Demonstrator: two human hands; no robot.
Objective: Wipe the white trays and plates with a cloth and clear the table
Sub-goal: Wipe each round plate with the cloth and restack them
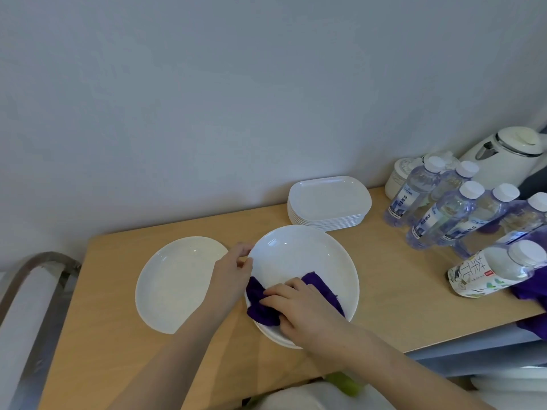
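Note:
A round white plate (299, 255) tops a small stack of plates in the middle of the wooden table (390, 279). My left hand (235, 269) pinches its left rim. My right hand (305, 309) presses a crumpled purple cloth (260, 306) onto the plate's near side. A second round white plate (174, 279) lies flat to the left, partly behind my left forearm. A stack of white rectangular trays (328, 202) stands behind the plates by the wall.
Several clear water bottles (444, 214) crowd the table's right end, with a tea bottle (497, 270) lying on its side. A white kettle (509, 155) and a white jar (399, 176) stand behind them. More purple cloth (532, 288) lies at the right edge.

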